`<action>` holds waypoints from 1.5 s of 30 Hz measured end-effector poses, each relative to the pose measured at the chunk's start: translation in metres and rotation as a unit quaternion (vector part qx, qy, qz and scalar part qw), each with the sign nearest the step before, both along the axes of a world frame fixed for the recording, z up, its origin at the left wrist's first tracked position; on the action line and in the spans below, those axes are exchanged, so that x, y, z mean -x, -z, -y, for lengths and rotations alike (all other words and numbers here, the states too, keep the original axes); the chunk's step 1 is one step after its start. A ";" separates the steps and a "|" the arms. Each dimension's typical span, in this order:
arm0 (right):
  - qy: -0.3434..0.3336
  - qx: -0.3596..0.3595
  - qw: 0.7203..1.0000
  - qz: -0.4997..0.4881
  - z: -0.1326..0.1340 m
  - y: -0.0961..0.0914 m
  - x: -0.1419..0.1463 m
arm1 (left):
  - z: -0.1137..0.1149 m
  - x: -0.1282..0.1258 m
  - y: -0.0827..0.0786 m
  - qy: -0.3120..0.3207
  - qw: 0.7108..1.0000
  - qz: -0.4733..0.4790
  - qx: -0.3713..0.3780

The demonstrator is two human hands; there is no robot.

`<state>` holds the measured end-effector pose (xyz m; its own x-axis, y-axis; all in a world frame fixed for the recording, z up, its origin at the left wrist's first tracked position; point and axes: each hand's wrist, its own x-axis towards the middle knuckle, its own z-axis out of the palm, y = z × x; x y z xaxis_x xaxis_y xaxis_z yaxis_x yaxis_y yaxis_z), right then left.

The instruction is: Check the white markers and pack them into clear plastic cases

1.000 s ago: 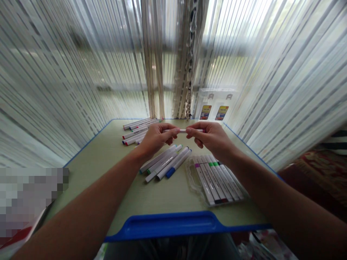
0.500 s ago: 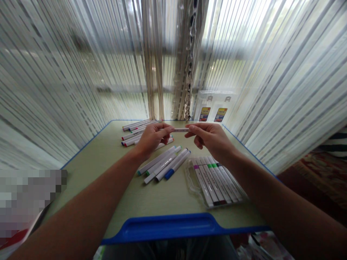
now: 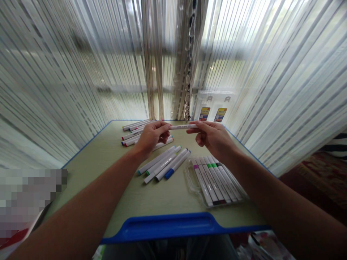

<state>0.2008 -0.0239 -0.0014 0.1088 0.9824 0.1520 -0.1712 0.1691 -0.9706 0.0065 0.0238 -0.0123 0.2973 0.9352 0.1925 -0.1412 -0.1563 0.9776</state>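
A white marker lies level between my two hands above the far part of the table. My left hand pinches its left end between thumb and fingers. The right end is in the pinch of my right hand; both tips are covered by fingers. Below the hands, several white markers with coloured ends rest side by side on the table. More markers lie in a group at the far left, partly behind my left hand. A clear plastic case at the right holds a row of markers.
The green table has a blue rim with a raised blue pen groove at the near edge. A clear package with two yellow labels stands at the back right. String curtains hang behind. A pixelated object is at the left edge.
My right hand has shifted slightly to the right along the marker, and more of its white barrel with printing shows between the hands. My left hand has barely moved.
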 end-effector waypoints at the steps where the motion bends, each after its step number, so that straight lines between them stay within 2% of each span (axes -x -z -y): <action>1: 0.007 0.001 1.000 -0.004 0.000 -0.001 -0.001 | 0.000 0.000 0.000 -0.002 1.000 0.003 0.000; 5: 0.033 0.006 0.999 -0.023 -0.002 -0.002 -0.004 | -0.002 0.002 0.001 -0.005 1.000 0.010 -0.002; 14: 0.036 0.012 0.999 -0.029 -0.007 0.001 -0.009 | -0.001 0.002 -0.003 0.000 0.997 0.058 0.040; 20: 0.042 0.031 0.996 -0.074 -0.006 -0.001 -0.009 | 0.000 0.003 -0.004 0.033 0.995 0.089 0.032; 29: 0.061 0.025 0.997 -0.046 -0.009 0.001 -0.012 | 0.004 0.005 -0.007 0.083 0.993 0.085 -0.004; 37: 0.062 0.037 0.993 -0.091 -0.008 -0.001 -0.012 | 0.008 0.006 -0.007 0.135 0.987 0.085 -0.015; 42: 0.072 0.042 0.992 -0.098 -0.007 -0.002 -0.011 | 0.008 0.006 -0.007 0.135 0.987 0.088 -0.011; 45: 0.077 0.038 0.992 -0.094 -0.006 -0.002 -0.010 | 0.006 0.004 -0.006 0.110 0.990 0.091 -0.004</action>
<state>0.2108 -0.0177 0.0010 0.2769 0.9600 0.0412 -0.3277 0.1347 -0.9351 0.0022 0.0174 -0.0063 0.4527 0.8503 0.2684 -0.3467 -0.1095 0.9316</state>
